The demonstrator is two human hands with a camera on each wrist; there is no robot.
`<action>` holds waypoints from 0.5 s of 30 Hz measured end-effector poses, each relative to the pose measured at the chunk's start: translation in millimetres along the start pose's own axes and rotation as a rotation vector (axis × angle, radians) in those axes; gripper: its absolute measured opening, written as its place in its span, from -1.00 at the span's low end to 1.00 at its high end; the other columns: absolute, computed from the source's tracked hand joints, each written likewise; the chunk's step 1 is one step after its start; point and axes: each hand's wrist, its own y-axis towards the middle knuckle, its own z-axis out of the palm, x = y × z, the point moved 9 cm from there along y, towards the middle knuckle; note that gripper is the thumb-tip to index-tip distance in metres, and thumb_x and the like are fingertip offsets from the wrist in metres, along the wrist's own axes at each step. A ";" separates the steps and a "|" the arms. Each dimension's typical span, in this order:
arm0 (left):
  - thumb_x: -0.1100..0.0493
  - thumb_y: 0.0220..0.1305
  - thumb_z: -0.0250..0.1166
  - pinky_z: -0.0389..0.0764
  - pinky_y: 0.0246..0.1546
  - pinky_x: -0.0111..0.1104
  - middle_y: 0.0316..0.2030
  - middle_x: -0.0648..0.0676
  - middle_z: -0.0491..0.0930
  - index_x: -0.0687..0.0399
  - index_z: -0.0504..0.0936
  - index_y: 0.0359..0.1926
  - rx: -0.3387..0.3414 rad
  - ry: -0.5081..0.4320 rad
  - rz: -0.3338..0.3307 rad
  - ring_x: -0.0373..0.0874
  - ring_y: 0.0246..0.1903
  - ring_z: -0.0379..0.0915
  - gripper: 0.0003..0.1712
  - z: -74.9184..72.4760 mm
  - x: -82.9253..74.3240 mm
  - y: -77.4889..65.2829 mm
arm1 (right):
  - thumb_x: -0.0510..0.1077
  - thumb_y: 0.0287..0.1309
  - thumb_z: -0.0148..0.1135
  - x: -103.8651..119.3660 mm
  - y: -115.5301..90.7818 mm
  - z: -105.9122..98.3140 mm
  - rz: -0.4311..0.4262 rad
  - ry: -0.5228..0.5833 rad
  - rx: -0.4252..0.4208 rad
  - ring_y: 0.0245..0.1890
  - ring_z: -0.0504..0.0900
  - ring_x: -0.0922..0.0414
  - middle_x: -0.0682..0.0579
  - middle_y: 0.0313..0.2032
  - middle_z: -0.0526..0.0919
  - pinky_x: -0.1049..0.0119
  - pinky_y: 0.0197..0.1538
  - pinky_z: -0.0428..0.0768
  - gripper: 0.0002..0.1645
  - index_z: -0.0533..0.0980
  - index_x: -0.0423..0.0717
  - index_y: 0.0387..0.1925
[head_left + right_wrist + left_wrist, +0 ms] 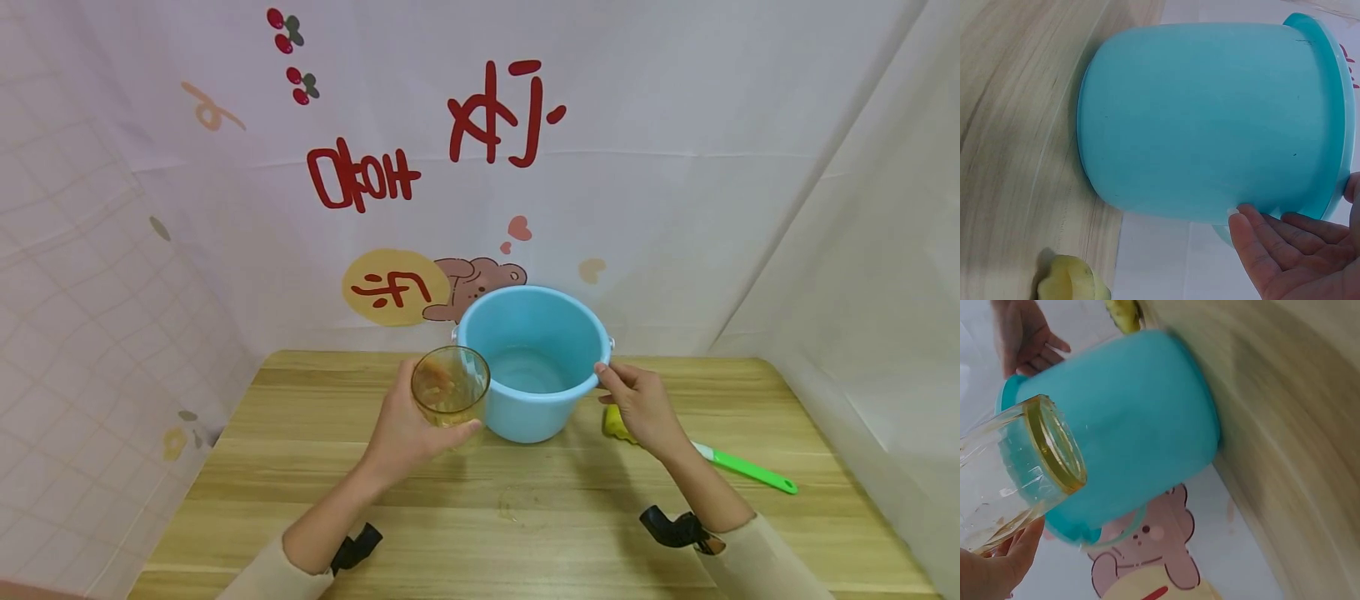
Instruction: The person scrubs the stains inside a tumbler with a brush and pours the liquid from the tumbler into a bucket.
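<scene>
My left hand grips a clear amber-tinted drinking glass, raised above the table at the near left of the light-blue bucket. In the left wrist view the glass overlaps part of the bucket, and I cannot tell whether the two touch. The bucket stands upright on the table, its mouth facing up; its floor shows paler, and I cannot tell if water lies there. At the bucket's right rim, my right hand pinches the edge, thumb over the top and fingers against the outer wall.
A sponge brush with a yellow head and a green-and-white handle lies right of the bucket, partly behind my right hand. Small wet marks show on the wooden table. A printed white cloth hangs behind.
</scene>
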 end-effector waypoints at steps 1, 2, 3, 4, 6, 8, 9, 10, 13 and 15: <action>0.24 -0.15 0.74 0.73 -0.04 -0.04 0.04 0.14 0.54 0.12 0.38 0.26 0.006 -0.007 0.003 0.06 0.05 0.50 -0.04 2.6 0.2 -1.3 | 0.04 0.60 0.12 -0.2 0.0 0.0 -0.001 0.001 0.000 -0.02 0.76 -0.20 -0.37 0.10 0.68 0.12 -0.05 0.77 -0.39 0.51 -0.42 0.31; 0.23 -0.15 0.74 0.73 -0.03 -0.05 0.03 0.13 0.55 0.11 0.39 0.24 0.011 -0.011 0.003 0.05 0.05 0.51 -0.06 5.4 1.0 -2.6 | 0.05 0.60 0.12 -0.5 0.1 0.1 0.000 0.002 0.001 -0.01 0.76 -0.20 -0.37 0.10 0.68 0.13 -0.05 0.77 -0.39 0.51 -0.42 0.31; 0.23 -0.15 0.74 0.73 -0.03 -0.06 0.02 0.12 0.55 0.09 0.40 0.23 0.018 -0.014 0.001 0.04 0.04 0.51 -0.07 8.3 1.8 -4.1 | 0.05 0.60 0.11 -0.9 0.2 0.2 0.001 0.005 0.002 -0.01 0.75 -0.20 -0.37 0.11 0.68 0.14 -0.05 0.77 -0.39 0.50 -0.42 0.31; 0.23 -0.16 0.74 0.73 -0.03 -0.08 0.01 0.10 0.55 0.07 0.41 0.21 0.024 -0.018 0.000 0.03 0.04 0.52 -0.08 11.0 2.7 -5.4 | 0.05 0.60 0.11 -1.3 0.3 0.3 0.002 0.008 0.003 0.00 0.75 -0.20 -0.37 0.11 0.67 0.15 -0.06 0.77 -0.38 0.50 -0.42 0.31; 0.23 -0.16 0.74 0.73 -0.03 -0.08 0.01 0.09 0.55 0.06 0.42 0.20 0.040 -0.032 0.001 0.03 0.04 0.53 -0.10 17.0 4.3 -8.1 | 0.05 0.60 0.11 -2.0 0.5 0.5 0.004 0.012 0.004 0.01 0.75 -0.20 -0.37 0.12 0.67 0.16 -0.06 0.77 -0.38 0.50 -0.42 0.32; 0.22 -0.18 0.74 0.74 -0.04 -0.10 0.01 0.08 0.55 0.05 0.43 0.18 0.053 -0.036 0.000 0.02 0.03 0.54 -0.10 22.7 6.3 -10.8 | 0.05 0.60 0.11 -2.5 0.8 0.6 0.005 0.014 0.005 0.01 0.74 -0.20 -0.37 0.12 0.67 0.17 -0.05 0.77 -0.38 0.50 -0.41 0.32; 0.22 -0.18 0.73 0.74 -0.04 -0.09 0.02 0.09 0.55 0.05 0.43 0.19 0.061 -0.042 0.001 0.02 0.03 0.54 -0.10 25.5 6.7 -12.0 | 0.05 0.60 0.11 -2.6 0.9 0.7 0.005 0.016 0.005 0.02 0.74 -0.20 -0.38 0.12 0.67 0.16 -0.05 0.77 -0.38 0.50 -0.41 0.32; 0.23 -0.18 0.73 0.73 -0.03 -0.08 0.02 0.10 0.55 0.07 0.43 0.19 0.069 -0.047 0.000 0.03 0.03 0.55 -0.10 28.2 7.4 -13.2 | 0.05 0.60 0.11 -2.8 1.0 0.8 0.006 0.014 0.004 0.01 0.74 -0.20 -0.37 0.12 0.67 0.17 -0.05 0.77 -0.38 0.50 -0.41 0.32; 0.22 -0.18 0.73 0.72 -0.02 -0.07 0.02 0.14 0.55 0.10 0.43 0.18 0.091 -0.060 -0.006 0.04 0.03 0.56 -0.11 35.8 9.5 -16.4 | 0.05 0.60 0.11 -2.8 1.0 1.1 0.007 0.013 0.007 0.02 0.74 -0.20 -0.37 0.13 0.67 0.16 -0.05 0.76 -0.38 0.49 -0.41 0.33; 0.21 -0.19 0.73 0.71 0.01 -0.08 0.02 0.14 0.55 0.12 0.43 0.17 0.103 -0.057 -0.014 0.03 0.03 0.56 -0.11 40.4 11.0 -18.1 | 0.06 0.61 0.11 -2.7 0.7 1.4 0.007 0.009 0.011 0.01 0.75 -0.20 -0.38 0.13 0.66 0.14 -0.04 0.76 -0.38 0.49 -0.41 0.34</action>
